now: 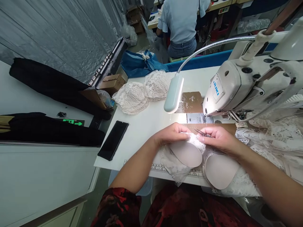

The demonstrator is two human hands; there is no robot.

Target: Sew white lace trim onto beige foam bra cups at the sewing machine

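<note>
A white lace bra with smooth moulded cups (187,154) hangs over the front edge of the sewing table (146,126). My left hand (172,134) pinches the lace along the top of one cup. In my right hand (219,137) are small metal thread snips (203,133), their tips pointing left, and its fingers also touch the lace. The second cup (222,171) lies below my right wrist. Just beyond my hands stands the white sewing machine (224,85), with its needle area lit.
A lamp (174,94) on a bendable neck hangs over the table. Lace cups (132,97) sit at the back left, near a black phone (113,140). More lace (272,138) is heaped at right. A co-worker (180,25) sits beyond a blue cloth bag (142,64).
</note>
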